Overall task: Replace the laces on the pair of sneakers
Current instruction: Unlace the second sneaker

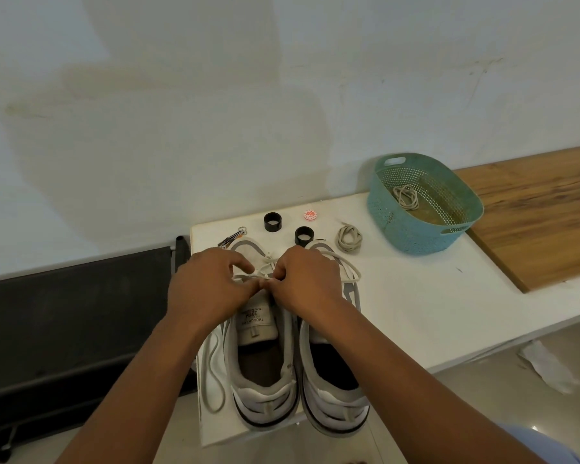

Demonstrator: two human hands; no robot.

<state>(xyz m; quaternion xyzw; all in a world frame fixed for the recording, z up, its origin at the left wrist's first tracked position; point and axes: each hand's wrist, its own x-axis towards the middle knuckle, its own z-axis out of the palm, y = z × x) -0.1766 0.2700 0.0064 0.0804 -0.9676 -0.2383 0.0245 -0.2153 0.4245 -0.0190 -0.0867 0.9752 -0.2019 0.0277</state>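
Observation:
Two white-and-grey sneakers stand side by side on the white table [416,303], heels toward me. Over the left sneaker [262,370], both hands meet at its upper eyelets. My left hand [208,286] pinches the white lace [211,373], whose loose end trails down the shoe's left side. My right hand [305,279] pinches the same lace close beside it. Another stretch of lace loops out past my right hand over the right sneaker [332,390]. A coiled beige lace [349,238] lies behind the shoes. A second coiled lace [406,196] lies in the teal basket [426,236].
Two black rings [272,222] [304,236], a red-and-white cap [310,215] and a small keyring tool [234,236] lie behind the sneakers. A wooden board [543,209] lies to the right. A dark bench [74,316] stands left of the table.

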